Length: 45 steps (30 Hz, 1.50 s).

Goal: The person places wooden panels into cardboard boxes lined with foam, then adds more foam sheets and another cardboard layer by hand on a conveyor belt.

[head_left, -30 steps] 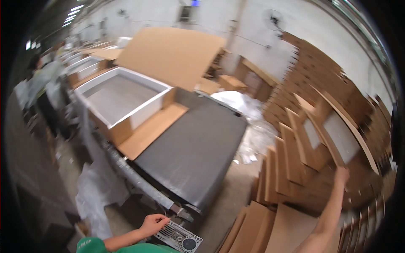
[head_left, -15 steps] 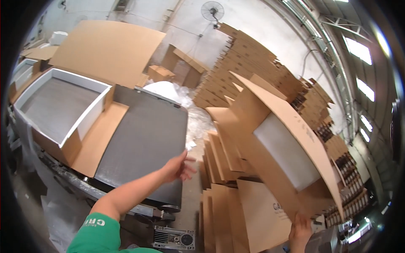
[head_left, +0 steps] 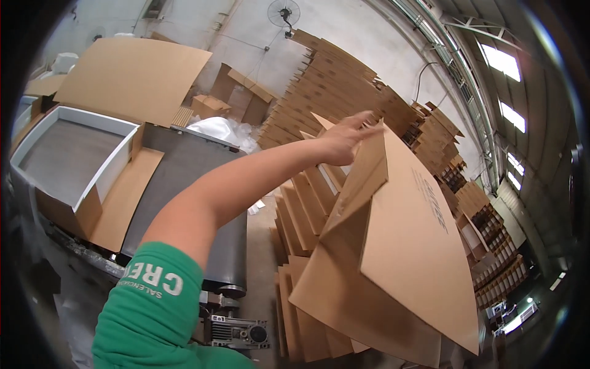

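Observation:
My left arm in a green sleeve stretches across to the right. At its end my left hand [head_left: 345,140] is on the upper edge of a large open cardboard box [head_left: 424,227], fingers bent over the flap's corner. The box stands tilted, its printed outer side facing right and its lower flaps spread apart. My right hand is out of sight.
On the left, a dark conveyor belt [head_left: 175,161] carries an open carton with a white frame-like tray [head_left: 37,128] in it. Folded cartons [head_left: 298,212] lean together beneath the held box. Tall stacks of flat cardboard [head_left: 332,83] rise behind. A motor [head_left: 239,333] sits below the belt's end.
My left hand has moved from over the belt's end to the box's upper edge. The box has turned, hiding its white inside, and my right hand has gone from view.

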Motion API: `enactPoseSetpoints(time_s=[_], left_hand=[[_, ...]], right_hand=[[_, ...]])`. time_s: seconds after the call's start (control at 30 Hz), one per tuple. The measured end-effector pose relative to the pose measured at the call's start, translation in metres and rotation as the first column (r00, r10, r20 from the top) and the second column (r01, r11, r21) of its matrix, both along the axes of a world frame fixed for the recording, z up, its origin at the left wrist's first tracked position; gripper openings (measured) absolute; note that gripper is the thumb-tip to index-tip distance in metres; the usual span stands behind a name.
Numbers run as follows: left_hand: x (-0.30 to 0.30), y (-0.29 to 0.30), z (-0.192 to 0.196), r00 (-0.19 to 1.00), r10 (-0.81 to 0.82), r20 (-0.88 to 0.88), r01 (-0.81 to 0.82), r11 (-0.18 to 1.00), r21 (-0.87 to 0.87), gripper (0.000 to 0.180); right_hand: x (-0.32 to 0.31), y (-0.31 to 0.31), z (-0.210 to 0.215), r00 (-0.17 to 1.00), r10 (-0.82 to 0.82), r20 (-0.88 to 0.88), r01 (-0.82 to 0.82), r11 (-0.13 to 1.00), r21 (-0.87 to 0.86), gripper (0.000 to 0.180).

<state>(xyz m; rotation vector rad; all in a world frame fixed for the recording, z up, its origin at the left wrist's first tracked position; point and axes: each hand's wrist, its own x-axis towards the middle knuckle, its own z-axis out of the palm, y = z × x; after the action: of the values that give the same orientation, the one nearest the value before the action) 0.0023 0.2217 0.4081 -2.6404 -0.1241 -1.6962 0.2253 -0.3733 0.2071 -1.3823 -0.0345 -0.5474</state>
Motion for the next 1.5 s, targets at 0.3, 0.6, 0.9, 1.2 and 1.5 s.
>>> enactPoseSetpoints(time_s=[0.3,0.6,0.9,1.2,1.5], left_hand=[[0.083,-0.073,-0.007,0.812,0.297,-0.503,0.119,0.759,0.640,0.042],[0.061,-0.154,-0.065,0.699,0.322,-0.639,0.424,0.532,0.733,0.028],[-0.007,-0.236,-0.132,0.854,-0.161,-0.495,0.464,0.667,0.583,0.012],[-0.092,-0.321,-0.187,0.800,-0.209,-0.562,0.433,0.849,0.301,0.016],[-0.008,-0.305,-0.230,0.591,-0.277,-0.758,0.170,0.961,-0.219,0.023]], right_hand=[[0.027,0.015,-0.030,0.889,0.341,-0.305,-0.364,0.931,-0.019,0.035],[0.052,0.031,-0.024,0.818,0.432,-0.380,-0.494,0.866,-0.077,0.037],[0.071,0.027,-0.018,0.777,0.470,-0.418,-0.563,0.816,-0.130,0.039],[0.112,0.014,0.000,0.767,0.497,-0.405,-0.607,0.766,-0.210,0.041],[0.155,0.028,0.032,0.754,0.514,-0.409,-0.652,0.659,-0.375,0.043]])
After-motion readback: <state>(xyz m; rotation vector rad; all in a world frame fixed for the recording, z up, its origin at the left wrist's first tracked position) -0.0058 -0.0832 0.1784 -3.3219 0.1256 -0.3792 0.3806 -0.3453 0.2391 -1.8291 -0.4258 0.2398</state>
